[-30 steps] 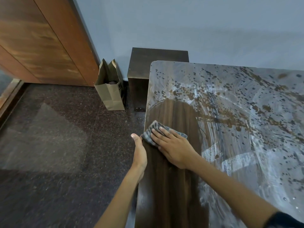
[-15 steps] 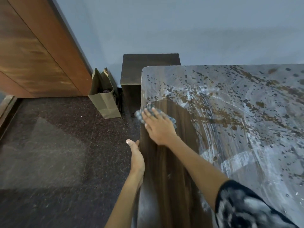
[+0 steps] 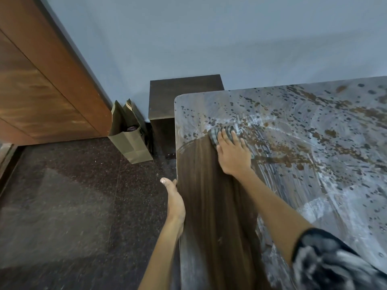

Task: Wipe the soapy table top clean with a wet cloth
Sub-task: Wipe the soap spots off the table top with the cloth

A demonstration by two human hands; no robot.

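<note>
My right grip (image 3: 232, 155) presses flat, fingers spread, on the grey checked wet cloth (image 3: 219, 132) at the boundary between the wiped dark wood-grain strip and the soapy area of the rectangular counter (image 3: 209, 206). White soap film with brown and dark spots covers the counter surface to the right. My left grip (image 3: 174, 200) rests against the counter's left edge. A brown paper bag (image 3: 129, 141) stands on the dark speckled floor (image 3: 62, 206) beside a dark wooden cabinet (image 3: 184, 97).

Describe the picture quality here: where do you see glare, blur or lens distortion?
Head view: the wide lens bends the cupboard edge and wall lines; pale sheen lies on the dark floor; the soapy table top shows whitish streaks; the patterned sleeve near the lens is blurred; the right hand on the cloth stays fairly sharp.
</note>
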